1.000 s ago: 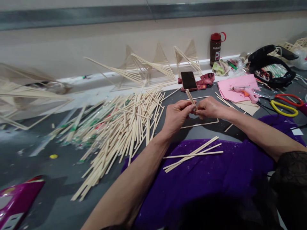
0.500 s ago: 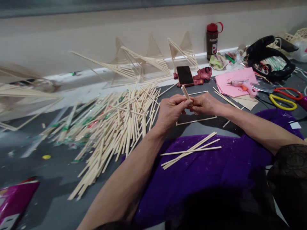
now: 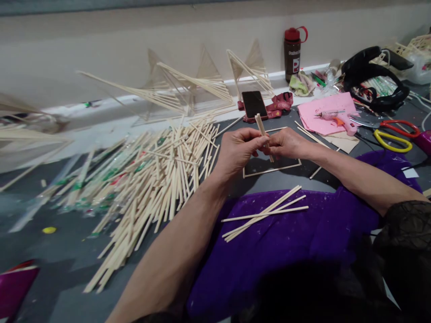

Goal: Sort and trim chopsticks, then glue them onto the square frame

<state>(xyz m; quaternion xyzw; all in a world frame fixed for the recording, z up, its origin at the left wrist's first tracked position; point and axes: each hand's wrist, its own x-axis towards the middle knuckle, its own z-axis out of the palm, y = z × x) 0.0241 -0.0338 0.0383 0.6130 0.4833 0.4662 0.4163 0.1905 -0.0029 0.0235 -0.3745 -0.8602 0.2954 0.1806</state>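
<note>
A small bundle of thin wooden sticks [image 3: 260, 124] stands tilted between my two hands. My left hand [image 3: 239, 146] pinches it with thumb and fingers. From the other side my right hand [image 3: 286, 142] grips the same bundle, its fingers close to the left thumb. Below both hands a square frame of sticks [image 3: 272, 171] lies on the dark table, partly covered by them. Several loose sticks [image 3: 264, 214] rest crossed on the purple cloth [image 3: 286, 251] nearer to me.
A big heap of wooden sticks [image 3: 161, 179] spreads at left. Behind stand stick structures [image 3: 198, 83], a phone [image 3: 254, 104] and a bottle [image 3: 292, 56]. At right lie a glue gun [image 3: 340, 119] on pink sheets [image 3: 310, 116], scissors [image 3: 393, 134] and a black headband-like object [image 3: 399, 101].
The bundle has turned more upright between my hands, and both hands still hold it. The whole view has shifted slightly, so the surroundings appear further left.
</note>
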